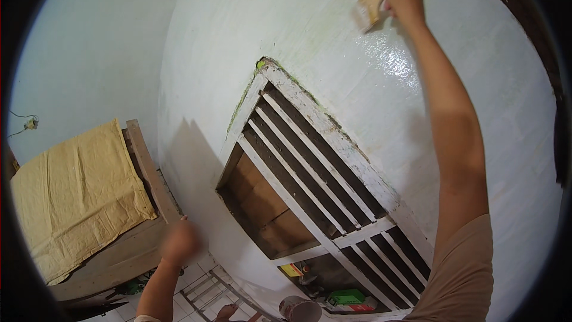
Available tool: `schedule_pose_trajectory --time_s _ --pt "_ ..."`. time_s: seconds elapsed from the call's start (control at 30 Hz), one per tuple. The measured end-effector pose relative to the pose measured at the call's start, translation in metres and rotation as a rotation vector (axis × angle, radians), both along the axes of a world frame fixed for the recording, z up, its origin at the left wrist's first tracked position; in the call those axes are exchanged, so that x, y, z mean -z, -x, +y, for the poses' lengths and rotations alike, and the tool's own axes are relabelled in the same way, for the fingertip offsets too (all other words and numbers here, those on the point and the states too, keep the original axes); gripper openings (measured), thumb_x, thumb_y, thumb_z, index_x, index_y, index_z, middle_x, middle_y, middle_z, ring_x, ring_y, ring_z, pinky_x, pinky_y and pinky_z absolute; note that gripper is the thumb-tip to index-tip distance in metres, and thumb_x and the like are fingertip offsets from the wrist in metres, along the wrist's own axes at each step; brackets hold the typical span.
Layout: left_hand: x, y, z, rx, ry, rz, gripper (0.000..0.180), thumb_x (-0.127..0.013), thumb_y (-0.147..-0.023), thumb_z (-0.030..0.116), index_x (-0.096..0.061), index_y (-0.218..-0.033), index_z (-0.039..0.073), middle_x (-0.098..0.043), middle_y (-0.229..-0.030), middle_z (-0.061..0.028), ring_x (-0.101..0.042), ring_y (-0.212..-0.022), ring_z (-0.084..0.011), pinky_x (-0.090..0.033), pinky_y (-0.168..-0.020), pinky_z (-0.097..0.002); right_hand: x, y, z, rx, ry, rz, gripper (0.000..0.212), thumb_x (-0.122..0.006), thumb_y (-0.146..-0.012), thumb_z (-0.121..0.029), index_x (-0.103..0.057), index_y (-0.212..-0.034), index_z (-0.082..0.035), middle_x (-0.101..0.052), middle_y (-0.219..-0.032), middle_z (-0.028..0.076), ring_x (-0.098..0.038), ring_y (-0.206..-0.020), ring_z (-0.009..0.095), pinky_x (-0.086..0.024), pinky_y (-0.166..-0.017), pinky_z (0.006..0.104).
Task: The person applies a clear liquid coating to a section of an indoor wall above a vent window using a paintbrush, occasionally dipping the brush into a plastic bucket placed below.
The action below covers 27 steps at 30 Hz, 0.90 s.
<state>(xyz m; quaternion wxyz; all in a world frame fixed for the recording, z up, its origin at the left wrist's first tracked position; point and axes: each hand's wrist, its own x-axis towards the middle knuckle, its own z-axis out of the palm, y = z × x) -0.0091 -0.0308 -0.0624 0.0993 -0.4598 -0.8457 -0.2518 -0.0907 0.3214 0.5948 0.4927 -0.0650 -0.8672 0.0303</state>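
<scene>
My right hand (406, 5) is raised high against the pale wall (322, 42), fingers wrapped round a wide paintbrush (370, 11). Red shows at the end of its handle, and its bristles are at the wall surface. Just below the brush a wet patch shines on the wall. Lower down at the left, my left hand (180, 241) is beside the wooden edge of a piece of furniture. Blur hides its fingers, so whether it grips anything does not show.
A white slatted wooden frame (310, 161) with peeling edges is set in the wall. A yellow sheet (83, 197) covers the wooden furniture at left. Below are a paint bucket (300, 309), a ladder (208, 289), a foot (226, 312) and a green box (345, 297) inside the opening.
</scene>
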Motion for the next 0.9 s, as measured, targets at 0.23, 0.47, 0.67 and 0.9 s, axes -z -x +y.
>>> schedule_pose_trajectory --time_s 0.23,0.47,0.67,0.9 --pt "0.001 0.001 0.0 -0.001 0.02 0.003 0.018 -0.069 -0.078 0.018 -0.072 -0.076 0.001 -0.066 -0.084 -0.0155 -0.065 -0.096 -0.0329 -0.04 -0.117 -0.0509 0.114 0.007 -0.003 0.034 0.167 -0.353 0.049 -0.069 -0.091 -0.051 -0.071 -0.082 -0.003 -0.064 -0.058 0.008 -0.055 -0.042 0.015 -0.047 -0.043 0.0309" --pt "0.003 -0.001 0.0 -0.015 0.006 -0.012 0.018 -0.07 -0.076 0.018 -0.072 -0.075 0.0 -0.066 -0.083 -0.0166 -0.064 -0.095 -0.0346 -0.04 -0.117 -0.0503 0.006 -0.013 0.018 0.028 0.087 0.019 0.052 -0.071 -0.089 -0.054 -0.07 -0.08 -0.002 -0.061 -0.056 0.008 -0.051 -0.039 0.014 -0.043 -0.039 0.0318" --pt "-0.001 -0.002 0.0 -0.022 0.015 0.005 0.018 -0.07 -0.077 0.019 -0.072 -0.075 0.001 -0.066 -0.084 -0.0158 -0.064 -0.098 -0.0339 -0.039 -0.118 -0.0488 0.012 -0.025 -0.007 0.005 0.116 -0.12 0.051 -0.07 -0.09 -0.056 -0.074 -0.082 -0.005 -0.059 -0.056 0.004 -0.05 -0.041 0.013 -0.042 -0.042 0.0297" --pt "0.003 0.0 0.002 -0.02 0.045 0.012 0.019 -0.069 -0.078 0.02 -0.073 -0.078 0.001 -0.067 -0.085 -0.0151 -0.064 -0.098 -0.0324 -0.038 -0.119 -0.0483 0.166 -0.023 -0.006 0.002 0.205 -0.471 0.055 -0.067 -0.093 -0.057 -0.07 -0.076 -0.005 -0.062 -0.055 0.006 -0.057 -0.042 0.014 -0.048 -0.043 0.0307"
